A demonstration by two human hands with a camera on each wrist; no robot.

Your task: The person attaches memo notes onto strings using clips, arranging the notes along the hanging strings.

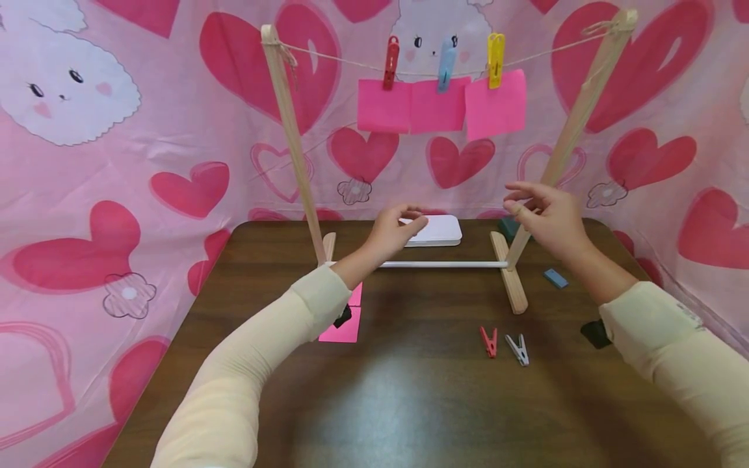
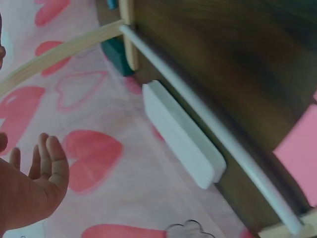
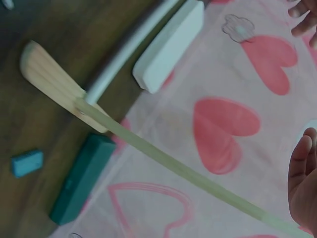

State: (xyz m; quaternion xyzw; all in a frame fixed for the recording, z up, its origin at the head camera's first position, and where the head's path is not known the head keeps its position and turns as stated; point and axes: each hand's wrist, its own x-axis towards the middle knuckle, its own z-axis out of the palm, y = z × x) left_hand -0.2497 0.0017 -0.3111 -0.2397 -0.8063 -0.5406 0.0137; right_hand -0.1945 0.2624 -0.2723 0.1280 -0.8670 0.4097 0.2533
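Note:
My left hand (image 1: 398, 229) hovers before the rack, below the hanging sheets, its fingers loosely bent around nothing. Near the rack's right post (image 1: 576, 127), my right hand (image 1: 547, 214) is raised with relaxed fingers and nothing in it. Three pink paper squares hang side by side from a string (image 1: 336, 58). A red clothespin (image 1: 391, 62) holds the left square (image 1: 383, 107), a light blue clothespin (image 1: 446, 65) the middle one (image 1: 439, 110), and a yellow clothespin (image 1: 495, 60) the right one (image 1: 496, 107), which hangs slightly tilted.
On the brown table (image 1: 409, 390) lie a red clothespin (image 1: 489, 342), a grey clothespin (image 1: 518, 350), pink sheets (image 1: 342, 330) partly under my left sleeve, and a small blue block (image 1: 555, 279). A white case (image 1: 435, 231) and a green box (image 3: 81, 181) stand behind the rack's white crossbar (image 1: 445, 264).

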